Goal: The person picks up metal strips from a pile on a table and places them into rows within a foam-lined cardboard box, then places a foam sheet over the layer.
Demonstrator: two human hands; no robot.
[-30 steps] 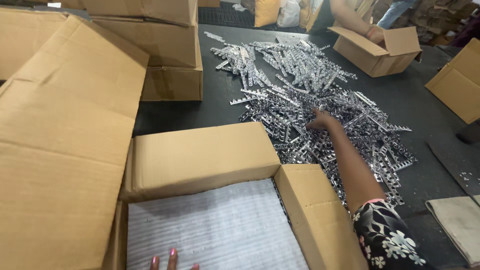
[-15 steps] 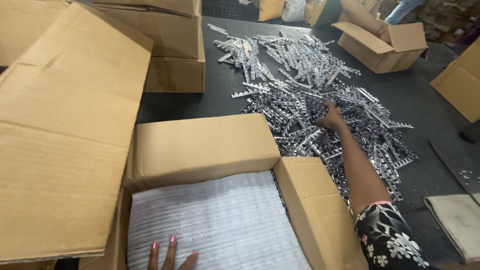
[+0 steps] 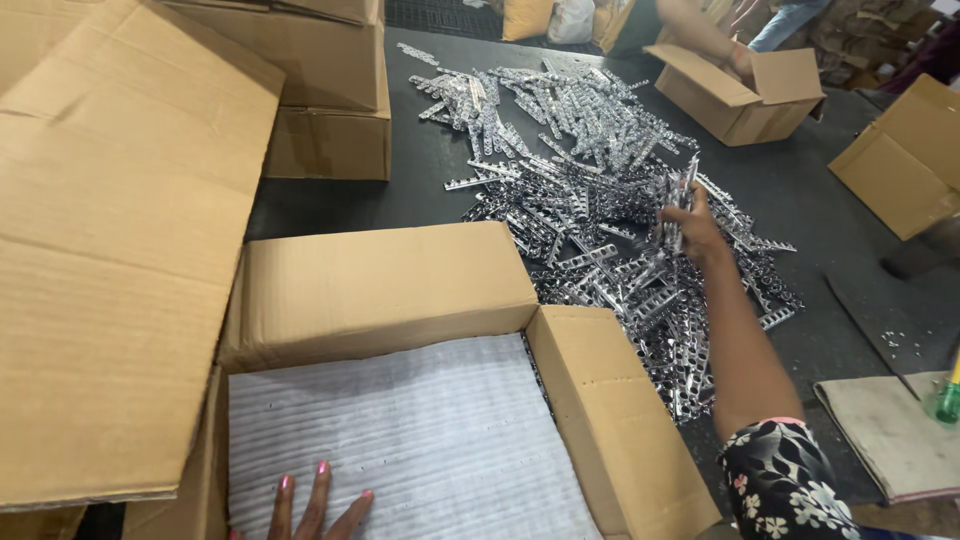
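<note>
Right hand (image 3: 690,228) is clenching a few chrome strips (image 3: 680,195), lifting them off the strip pile (image 3: 600,190) on the dark table (image 3: 400,195). Strips are looking stiff, light, slick, snaggy (grab mid-length, I'd say). Left hand (image 3: 315,505) is lying flat, holding nothing, on the foam sheet (image 3: 400,440) inside the open carton (image 3: 380,290); palm is being cropped out.

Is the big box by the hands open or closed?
Open. The box's flaps are folded out, and a white foam sheet shows inside under the left hand.
</note>
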